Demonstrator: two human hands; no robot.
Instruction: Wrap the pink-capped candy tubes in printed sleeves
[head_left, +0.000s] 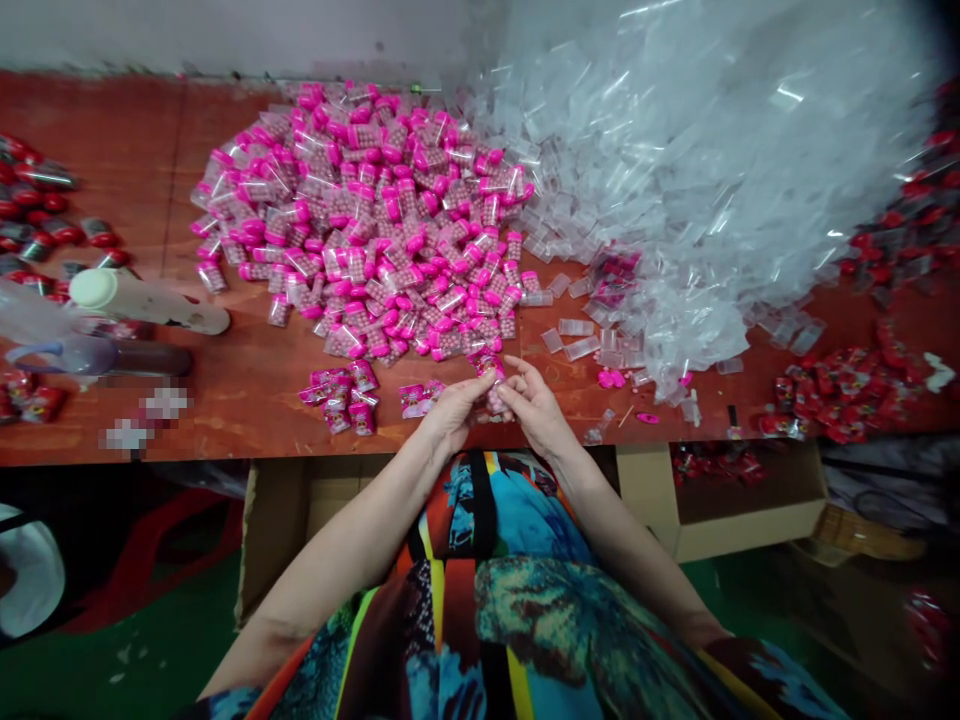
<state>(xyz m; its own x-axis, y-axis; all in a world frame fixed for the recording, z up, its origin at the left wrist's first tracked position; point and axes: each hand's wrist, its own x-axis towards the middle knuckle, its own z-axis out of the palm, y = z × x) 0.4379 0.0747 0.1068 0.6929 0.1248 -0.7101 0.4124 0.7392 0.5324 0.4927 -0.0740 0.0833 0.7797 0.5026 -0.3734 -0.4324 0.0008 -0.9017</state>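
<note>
Pink in hand; holding beaded piece [496, 400] in near-closed pinches of left hand [451, 415] and right hand [534, 408]; apparently mid-fitting. Probably calls for steady alignment next.

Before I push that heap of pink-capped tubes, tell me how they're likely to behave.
The pink-capped tubes will probably roll and slide over one another, since they look rounded and lie loosely piled. Their glossy clear walls hold their shape, so they are likely stiff and perhaps slippery.

Fingers [517, 402] partly cover the small pink item [487, 366], its details indistinct.
</note>
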